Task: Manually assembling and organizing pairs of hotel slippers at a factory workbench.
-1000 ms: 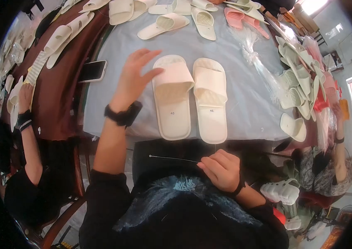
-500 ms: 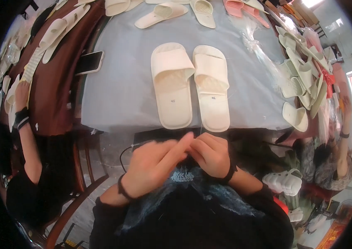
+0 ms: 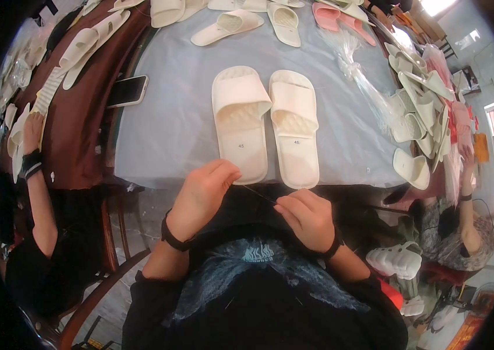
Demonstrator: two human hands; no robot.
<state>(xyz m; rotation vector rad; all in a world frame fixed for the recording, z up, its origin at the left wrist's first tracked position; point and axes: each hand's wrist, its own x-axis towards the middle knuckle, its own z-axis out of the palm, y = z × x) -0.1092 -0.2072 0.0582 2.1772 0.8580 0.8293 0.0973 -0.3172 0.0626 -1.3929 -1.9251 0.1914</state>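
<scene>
A pair of cream slide slippers, the left slipper (image 3: 241,134) and the right slipper (image 3: 294,128), lies side by side near the table's front edge, toes pointing away from me. Just below the left slipper's heel, my left hand (image 3: 203,192) is closed in a pinch. My right hand (image 3: 308,219), also pinching, is lower and to the right, below the right slipper's heel. Between the two pinches runs a thin strand (image 3: 258,194), stretched slantwise; its exact kind is too fine to make out.
The grey-covered table (image 3: 165,140) carries a phone (image 3: 128,91) at its left edge. A bundle of clear strands (image 3: 352,70) and a heap of pale slippers (image 3: 424,99) lie to the right. Co-workers sit on both sides; one's hand (image 3: 33,131) rests on slippers at left.
My hands were close together with fingers meeting; now they are apart, the left higher by the left slipper's heel and the strand stretched between. The slippers stay on the table.
</scene>
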